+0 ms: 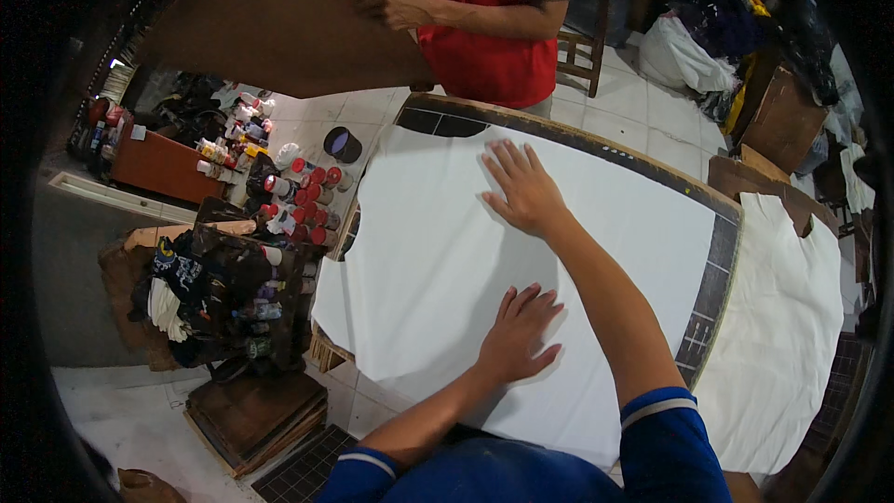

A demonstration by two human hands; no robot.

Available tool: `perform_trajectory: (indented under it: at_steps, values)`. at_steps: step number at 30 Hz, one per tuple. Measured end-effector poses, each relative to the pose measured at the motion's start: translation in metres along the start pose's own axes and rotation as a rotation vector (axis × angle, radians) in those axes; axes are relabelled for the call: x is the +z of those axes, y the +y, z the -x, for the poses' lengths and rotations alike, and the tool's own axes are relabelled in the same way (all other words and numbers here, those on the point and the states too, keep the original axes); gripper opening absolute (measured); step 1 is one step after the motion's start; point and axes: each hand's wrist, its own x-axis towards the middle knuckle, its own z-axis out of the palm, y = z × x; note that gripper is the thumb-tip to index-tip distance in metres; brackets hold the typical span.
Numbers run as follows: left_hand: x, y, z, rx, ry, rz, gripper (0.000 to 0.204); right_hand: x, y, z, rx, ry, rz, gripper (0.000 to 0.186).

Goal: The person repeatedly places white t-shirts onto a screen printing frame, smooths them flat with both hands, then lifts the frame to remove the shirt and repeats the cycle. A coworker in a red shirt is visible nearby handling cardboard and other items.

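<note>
A white cut fabric piece [419, 224], with curved notches like a garment panel, lies spread over a dark board [712, 289] marked with white lines. My left hand [517, 335] rests palm down on the near part of the fabric, fingers apart. Farther up, toward the far edge, my right hand [523, 188] lies flat on the same fabric with its fingers spread. Neither hand grips anything. A few soft wrinkles run through the cloth on its left side.
A second white fabric piece [773, 335] hangs at the right. Across the board stands a person in a red top [489, 47], holding a large brown board [279, 33]. Several red-lidded jars [303, 210] and a dark bucket [343, 144] stand left. Stacked boards [256, 414] lie lower left.
</note>
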Motion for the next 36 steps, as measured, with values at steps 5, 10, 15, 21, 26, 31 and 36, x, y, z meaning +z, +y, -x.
perform_trajectory:
  at_steps: [5, 10, 15, 21, 26, 31, 36]
  values:
    - [-0.044, -0.021, 0.05, -0.062, 0.063, 0.359, 0.054, -0.013, -0.081, 0.062, -0.111, -0.089, -0.051, 0.067]
    - [-0.138, -0.09, 0.127, 0.015, 0.354, 0.012, 0.04, -0.014, -0.199, 0.097, -0.043, -0.186, -0.059, 0.069]
    - [-0.22, -0.197, 0.197, -0.407, 0.651, -0.214, 0.048, -0.01, -0.296, 0.124, -0.102, -0.351, -0.134, 0.069]
    - [-0.222, -0.258, 0.205, -0.493, 0.561, 0.179, 0.036, 0.007, -0.261, 0.074, 0.326, -0.224, 0.068, 0.073]
    - [-0.223, -0.264, 0.205, -0.654, 0.586, 0.366, 0.03, 0.016, -0.283, 0.069, 0.236, -0.235, 0.091, 0.074]
    - [-0.244, -0.257, 0.209, -0.524, 0.661, 0.358, 0.024, 0.022, -0.347, 0.071, 0.131, -0.26, 0.009, 0.076]
    - [-0.269, -0.232, 0.213, -0.405, 0.62, 0.536, 0.022, 0.032, -0.359, 0.044, 0.132, -0.212, -0.067, 0.072]
